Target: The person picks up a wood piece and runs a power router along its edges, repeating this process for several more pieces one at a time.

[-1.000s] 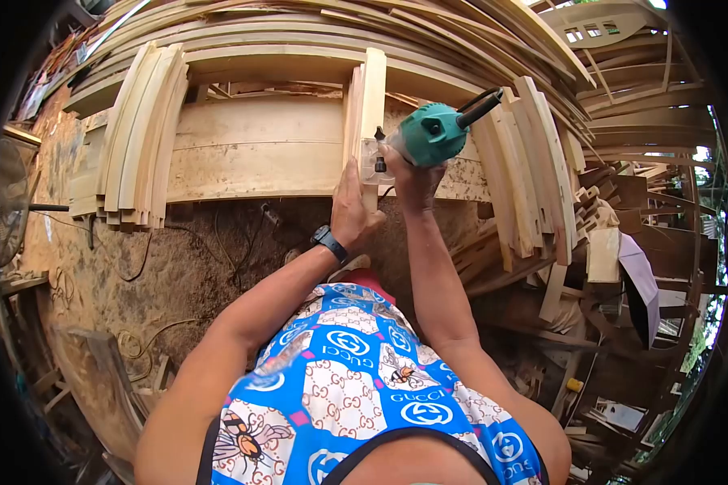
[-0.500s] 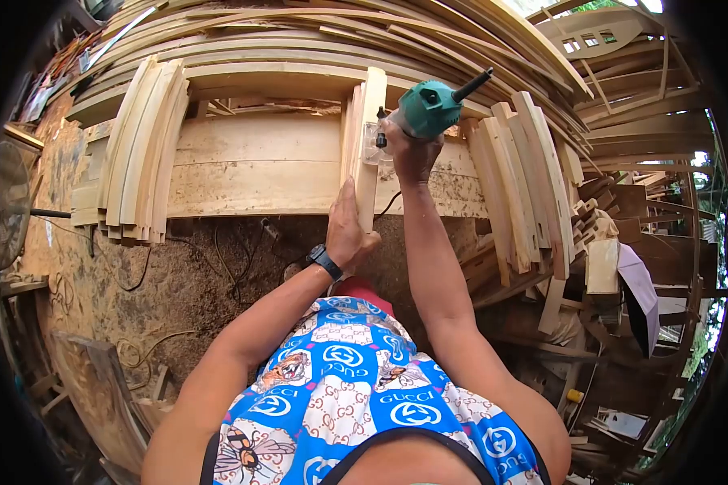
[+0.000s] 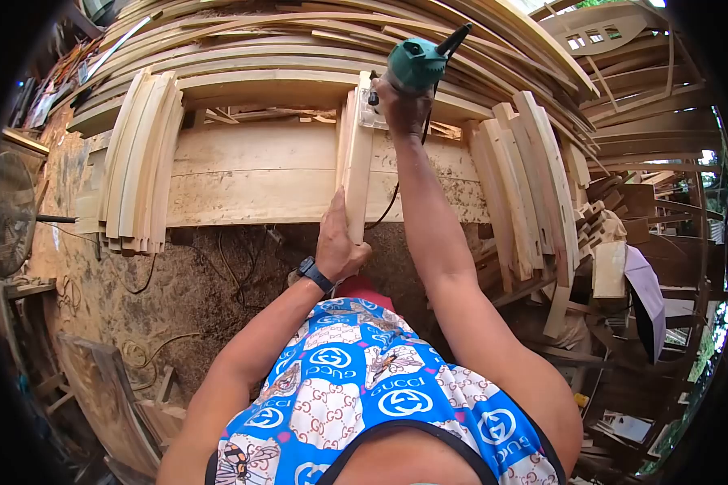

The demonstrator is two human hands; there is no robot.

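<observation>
My right hand (image 3: pixel 403 107) is wrapped round a green trim router (image 3: pixel 416 65) with a clear plastic base. The base rests on the far end of a wooden strip (image 3: pixel 359 174), and a dark cord hangs from the tool. The router's bit is hidden. At the strip's near end, my left hand (image 3: pixel 340 246) grips the wood, fingers along its left side and thumb across the end. The strip lies beside other thin strips, across a wide plank bench (image 3: pixel 251 182).
Bundles of cut strips lie at the bench's left (image 3: pixel 141 162) and right (image 3: pixel 522 186). Long boards (image 3: pixel 283 44) are stacked behind. A fan (image 3: pixel 12 214) stands at far left, a folded umbrella (image 3: pixel 645 295) at right. Sawdust and cords cover the ground.
My right hand has slid the router away from me to the strip's far end. My left hand stays gripping the near end, and the view has shifted slightly.
</observation>
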